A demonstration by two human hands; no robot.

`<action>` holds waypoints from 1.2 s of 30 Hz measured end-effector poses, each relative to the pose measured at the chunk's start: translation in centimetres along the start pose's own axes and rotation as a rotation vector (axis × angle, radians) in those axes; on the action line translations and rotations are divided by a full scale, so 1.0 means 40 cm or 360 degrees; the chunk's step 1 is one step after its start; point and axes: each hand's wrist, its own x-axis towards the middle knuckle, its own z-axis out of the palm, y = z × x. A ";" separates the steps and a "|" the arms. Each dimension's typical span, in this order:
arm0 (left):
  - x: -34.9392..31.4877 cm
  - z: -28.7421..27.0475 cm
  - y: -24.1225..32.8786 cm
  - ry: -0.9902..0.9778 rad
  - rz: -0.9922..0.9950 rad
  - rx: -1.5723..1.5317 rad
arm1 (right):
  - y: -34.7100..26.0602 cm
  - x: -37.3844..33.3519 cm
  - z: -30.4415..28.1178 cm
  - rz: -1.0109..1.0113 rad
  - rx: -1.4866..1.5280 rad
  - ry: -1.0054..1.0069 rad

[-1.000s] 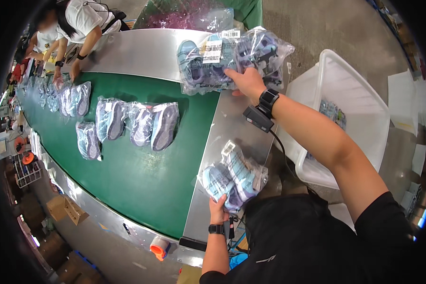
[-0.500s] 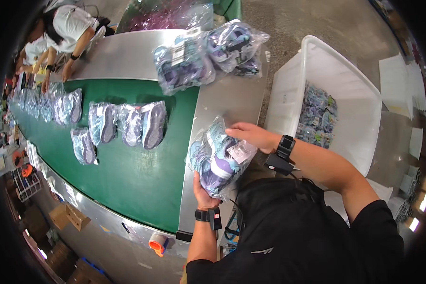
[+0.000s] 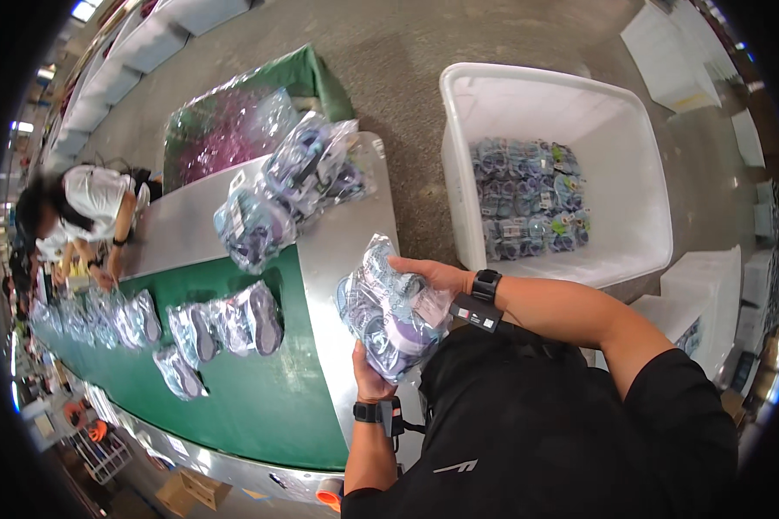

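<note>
Green conveyor belt [image 3: 260,406], steel table [image 3: 342,251], concrete floor [image 3: 407,52]

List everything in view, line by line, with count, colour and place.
Held bagged shoe pair: one, grey-lilac in clear plastic, between both hands in front of the chest.
Bagged pairs on metal table: about three, grey-purple, far end of the table.
Shoe pairs on conveyor belt: several, grey, lined along the green belt.
Conveyor belt: one, green, left of the table.
Metal table: one, silver.
White bin: one, on the floor at right.
Bagged pairs in bin: many, blue-grey, stacked in rows.
Co-worker: one, white top, far left by the belt.
Left hand: under the bag.
Right hand: on the bag's top.
</note>
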 end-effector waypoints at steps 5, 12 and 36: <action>0.051 0.098 -0.018 -0.0121 0.0054 0.0433 | -0.096 -0.121 -0.039 -0.0511 -0.0572 0.0025; 0.130 0.177 -0.048 -0.0446 -0.0126 0.0554 | -0.151 -0.275 -0.090 -0.0740 -0.0904 0.0081; 0.262 0.522 -0.508 0.0008 -0.1241 0.0440 | -0.095 -0.673 -0.365 -0.1320 -0.3036 0.1152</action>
